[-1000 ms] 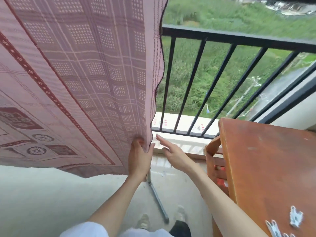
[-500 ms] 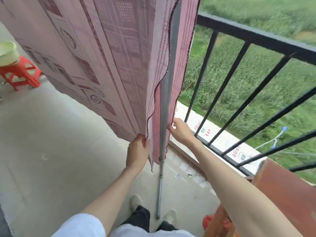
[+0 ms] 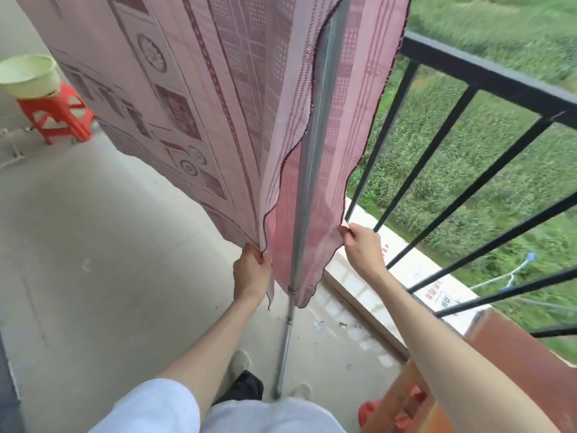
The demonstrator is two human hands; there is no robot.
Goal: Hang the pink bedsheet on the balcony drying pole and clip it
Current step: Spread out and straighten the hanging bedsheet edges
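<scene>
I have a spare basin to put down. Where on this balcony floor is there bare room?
Bare concrete floor lies between the red stool, the sheet and the left arm. It is crowded by the pole, railing and brown table.

The left hand (image 3: pixel 252 271) grips one bedsheet (image 3: pixel 193 98) edge left of the pole (image 3: pixel 307 170); the right hand (image 3: pixel 363 245) grips the other, railing (image 3: pixel 487 73) beyond.
</scene>
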